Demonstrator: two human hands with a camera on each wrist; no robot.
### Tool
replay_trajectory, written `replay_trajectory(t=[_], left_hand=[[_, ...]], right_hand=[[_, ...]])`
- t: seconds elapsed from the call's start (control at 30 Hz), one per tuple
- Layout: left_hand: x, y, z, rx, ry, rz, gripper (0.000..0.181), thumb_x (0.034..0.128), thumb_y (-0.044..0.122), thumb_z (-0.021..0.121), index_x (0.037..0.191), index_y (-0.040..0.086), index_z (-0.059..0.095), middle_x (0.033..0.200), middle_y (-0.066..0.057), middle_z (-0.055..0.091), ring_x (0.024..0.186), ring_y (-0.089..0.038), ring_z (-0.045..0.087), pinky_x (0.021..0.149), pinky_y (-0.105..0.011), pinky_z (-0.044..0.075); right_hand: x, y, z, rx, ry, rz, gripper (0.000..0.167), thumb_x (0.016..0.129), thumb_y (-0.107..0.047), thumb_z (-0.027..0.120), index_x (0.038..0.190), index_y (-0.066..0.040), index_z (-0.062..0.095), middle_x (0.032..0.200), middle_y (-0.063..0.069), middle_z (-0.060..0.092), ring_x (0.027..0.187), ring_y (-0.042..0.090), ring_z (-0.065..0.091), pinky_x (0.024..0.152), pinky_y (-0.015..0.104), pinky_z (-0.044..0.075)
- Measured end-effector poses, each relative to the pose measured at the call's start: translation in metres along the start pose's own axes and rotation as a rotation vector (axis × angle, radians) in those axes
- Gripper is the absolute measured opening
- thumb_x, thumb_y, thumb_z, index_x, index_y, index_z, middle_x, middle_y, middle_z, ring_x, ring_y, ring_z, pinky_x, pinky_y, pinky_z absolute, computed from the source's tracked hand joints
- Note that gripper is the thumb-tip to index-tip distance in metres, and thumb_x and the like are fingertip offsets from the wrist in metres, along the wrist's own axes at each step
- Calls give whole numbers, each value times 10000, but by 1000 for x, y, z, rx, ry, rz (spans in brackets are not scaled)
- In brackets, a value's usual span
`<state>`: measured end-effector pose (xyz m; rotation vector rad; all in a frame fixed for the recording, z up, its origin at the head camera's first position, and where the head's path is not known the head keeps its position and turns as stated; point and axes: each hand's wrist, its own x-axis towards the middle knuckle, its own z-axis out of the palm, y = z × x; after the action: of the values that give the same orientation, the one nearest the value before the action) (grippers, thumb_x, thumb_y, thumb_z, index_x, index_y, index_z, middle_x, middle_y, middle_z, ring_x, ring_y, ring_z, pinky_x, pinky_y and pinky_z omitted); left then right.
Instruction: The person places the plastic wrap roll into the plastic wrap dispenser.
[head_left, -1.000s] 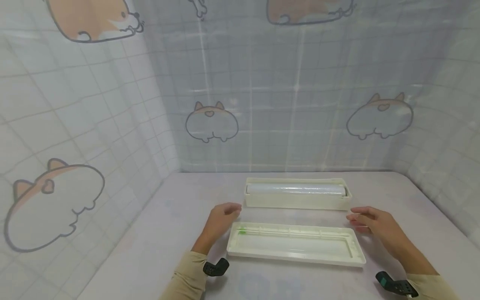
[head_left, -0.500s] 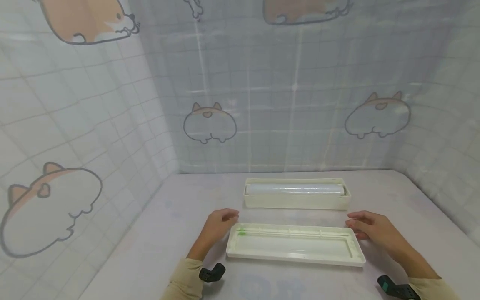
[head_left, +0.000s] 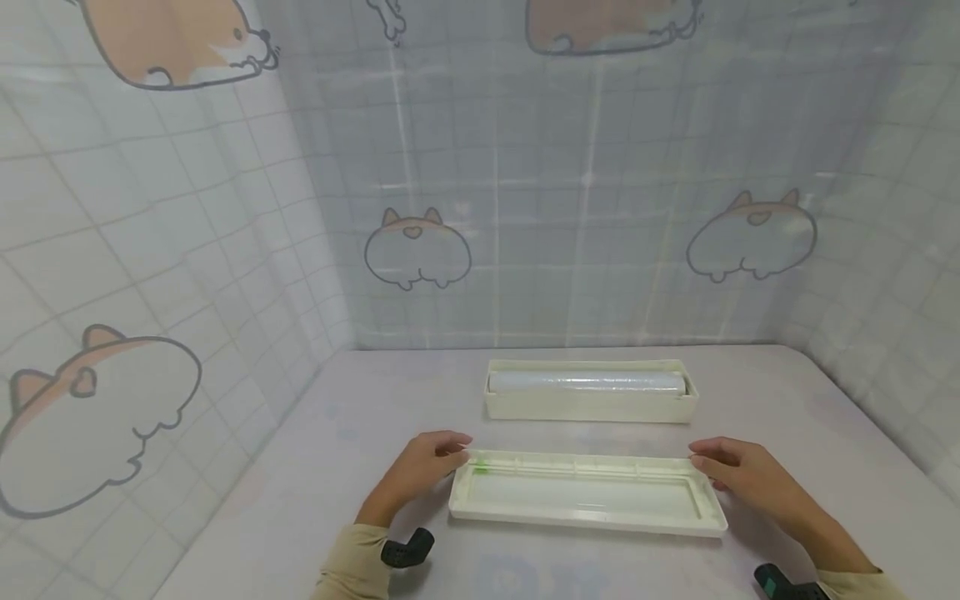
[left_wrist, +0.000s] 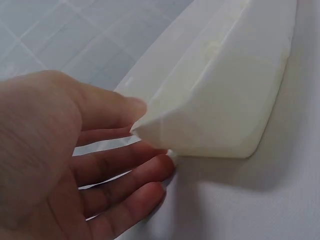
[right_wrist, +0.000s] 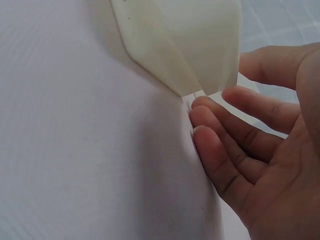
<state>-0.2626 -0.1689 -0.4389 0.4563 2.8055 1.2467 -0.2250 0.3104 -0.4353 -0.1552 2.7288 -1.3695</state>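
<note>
A cream-white plastic lid (head_left: 588,500) lies on the table with its ribbed inner side up and a small green piece near its far left corner. At its left end, my left hand (head_left: 412,471) pinches that corner, the thumb on the rim and the fingers behind and below in the left wrist view. My right hand (head_left: 757,479) pinches the far right corner; in the right wrist view its thumb tip is hidden behind the lid (right_wrist: 200,45). Beyond the lid stands a matching cling film box (head_left: 588,408), uncovered, holding a roll of cling film (head_left: 588,382).
A pale cloth covers the table (head_left: 360,400). Grid-patterned curtains with cartoon dogs enclose the back (head_left: 540,275), left and right sides. A dark wrist camera (head_left: 408,550) sits on the left wrist, another (head_left: 787,583) on the right.
Both hands have come nearer to me, from beside the gap between box and lid to the lid's far corners, which they now pinch. The lid and box stay in place.
</note>
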Motion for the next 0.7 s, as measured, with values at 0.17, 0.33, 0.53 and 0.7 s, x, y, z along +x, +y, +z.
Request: replay_trajectory(t=[0.17,0.33,0.53,0.7], left_hand=[[-2,-2,-4,-20,-30,4,358,965,274,687,1254,63,684,1105,-76,694,993,-241,656,788,-410,566],[-2,-2,-5,-61,-69,-14,409,960,257,692,1272,-6,660,1022,-69,695,816,-172,645,659,-328,555],[-4,0,-5,-60,-96,-48,389,970,276,673,1238,-6,681,953,-35,687,764,-170,620,638,-336,526],[-4,3,-5,-55,-89,-62,322,971,273,671,1156,15,722,903,-16,680,754,-165,607,630,-328,520]], right_hand=[[3,-1,1,-106,9,-31,489,1000,-351,628,1270,57,625,1237,197,650,1092,318,633,768,314,570],[3,-3,0,-168,13,-35,513,985,-391,642,1246,51,642,1164,142,681,953,215,624,693,291,537],[-1,-7,1,-196,-3,2,466,986,-374,639,1185,46,675,916,33,669,744,168,565,598,289,478],[-3,-9,2,-138,-14,31,438,989,-325,642,1173,71,674,838,18,640,681,174,569,535,285,498]])
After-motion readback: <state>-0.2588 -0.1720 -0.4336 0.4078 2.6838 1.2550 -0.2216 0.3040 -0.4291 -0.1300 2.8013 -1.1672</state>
